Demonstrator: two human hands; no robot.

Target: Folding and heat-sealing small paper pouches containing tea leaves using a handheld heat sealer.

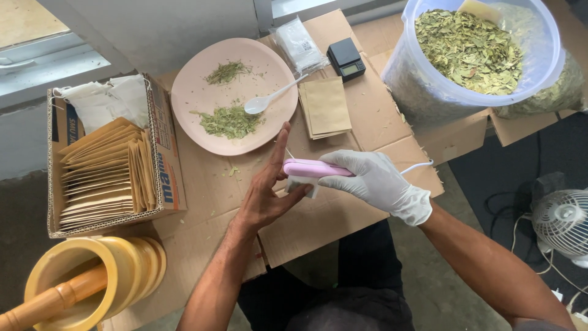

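Observation:
My right hand (376,181), in a white glove, grips a pink hand-held sealer (309,168) with a white cord trailing right. The sealer's jaw is clamped over a small white sachet (302,185). My bare left hand (266,190) holds that sachet from the left, thumb under it and fingers stretched upward. Both hands hover over flattened cardboard (343,214). Beyond them lies a pink plate (190,92) with two small heaps of dried green leaf and a white plastic spoon (269,98).
A cardboard box (165,165) of brown paper packets stands left, a yellow mortar with wooden pestle (92,276) front left. Loose brown packets (324,107), a bag of white sachets (299,44), a small black scale (346,59), a large tub of dried leaves (471,49) and a fan (560,220) lie around.

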